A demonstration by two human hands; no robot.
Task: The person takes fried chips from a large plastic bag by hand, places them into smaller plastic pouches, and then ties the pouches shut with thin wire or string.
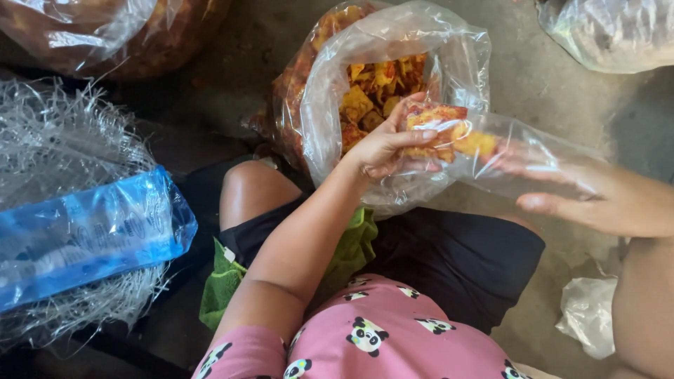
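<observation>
Pink panda-print cloth (379,337) nearest the camera, black shorts (463,260) beyond it, a green rag (351,256) tucked at the lap. Seated on a concrete floor (533,77) before a large clear bag of orange-red chips (379,91), the landmark here. Just in front of that bag's mouth, left hand (386,147) pinched shut on a clump of chips (439,130), thumb on top, fingers curled beneath. To the right of the large bag, right hand (590,193) holding a small clear bag (519,158) from underneath, fingers spread flat along the film; grip partly veiled by plastic. Small bag's long axis running left to right, its open end facing the left hand, the chips right at that opening and already partly inside. Left hand plainly the nearer to the chips; right hand at the small bag's far end. Left of the large bag, a blue plastic pack (84,238) on a heap of clear shredded film (63,140). Behind and left of it, a second bag of chips (119,35); behind and right, another clear bag (611,31). Crumpled white plastic (586,312) on the floor near the right knee.
</observation>
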